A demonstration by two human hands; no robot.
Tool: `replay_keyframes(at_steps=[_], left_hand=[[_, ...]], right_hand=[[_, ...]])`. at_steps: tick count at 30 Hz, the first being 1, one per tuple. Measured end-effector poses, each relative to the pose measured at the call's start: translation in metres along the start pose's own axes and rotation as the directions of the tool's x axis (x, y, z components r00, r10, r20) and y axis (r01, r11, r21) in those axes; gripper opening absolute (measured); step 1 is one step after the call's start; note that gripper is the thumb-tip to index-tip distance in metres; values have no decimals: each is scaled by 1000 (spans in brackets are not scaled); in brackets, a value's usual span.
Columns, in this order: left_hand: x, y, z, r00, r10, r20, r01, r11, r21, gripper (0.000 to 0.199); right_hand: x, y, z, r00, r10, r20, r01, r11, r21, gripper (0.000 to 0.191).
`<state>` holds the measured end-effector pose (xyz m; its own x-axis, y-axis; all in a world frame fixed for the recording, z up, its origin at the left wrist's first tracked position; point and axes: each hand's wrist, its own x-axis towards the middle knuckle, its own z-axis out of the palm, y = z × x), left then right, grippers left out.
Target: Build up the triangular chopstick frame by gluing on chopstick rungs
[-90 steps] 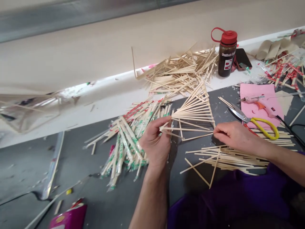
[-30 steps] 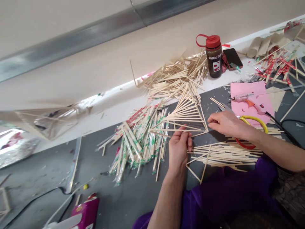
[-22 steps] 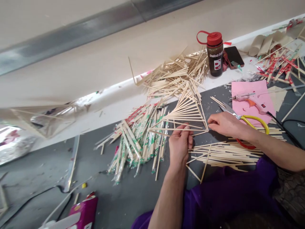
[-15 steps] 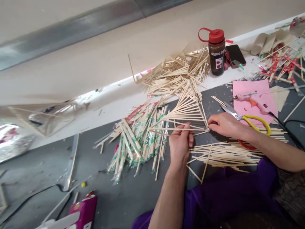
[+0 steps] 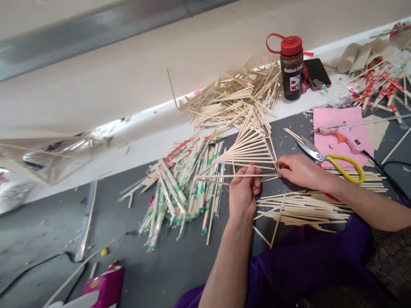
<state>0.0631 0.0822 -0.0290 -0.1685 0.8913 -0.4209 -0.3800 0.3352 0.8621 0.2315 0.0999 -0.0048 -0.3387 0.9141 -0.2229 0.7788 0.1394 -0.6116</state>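
Observation:
A fan-like frame of wooden chopsticks (image 5: 248, 149) stands between my hands. My left hand (image 5: 244, 188) pinches a long chopstick (image 5: 221, 176) along its near side, thumb on top and fingers curled below. At the frame's right corner my right hand (image 5: 293, 170) is closed, its fingertips pressed on the joint where several sticks meet; the exact grip is partly hidden. Loose bare chopsticks (image 5: 298, 209) lie just in front of my hands. Scissors (image 5: 340, 164) with a yellow handle lie beyond my right forearm, which partly covers their red handle.
Wrapped chopsticks (image 5: 180, 184) are heaped at the left, with a bare chopstick pile (image 5: 231, 100) by the wall. A red-lidded bottle (image 5: 291, 70) stands beside a phone (image 5: 317, 73). A hot glue gun (image 5: 340, 134) rests on pink paper (image 5: 337, 114); its black cord (image 5: 390, 182) runs right.
The view has shifted slightly, moving the left-side things further left. My right fingers have moved slightly at the frame's corner; both hands keep their hold.

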Motion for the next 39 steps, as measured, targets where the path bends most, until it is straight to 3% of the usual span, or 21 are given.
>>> replay_keyframes(at_steps=[26, 39], left_hand=[[4, -5, 1, 998, 57, 38, -56, 998, -24, 34], [5, -8, 1, 997, 70, 35, -68, 997, -46, 34]], right_hand=[[5, 1, 7, 999, -21, -38, 22, 999, 30, 11], [6, 2, 7, 998, -25, -49, 27, 999, 42, 17]])
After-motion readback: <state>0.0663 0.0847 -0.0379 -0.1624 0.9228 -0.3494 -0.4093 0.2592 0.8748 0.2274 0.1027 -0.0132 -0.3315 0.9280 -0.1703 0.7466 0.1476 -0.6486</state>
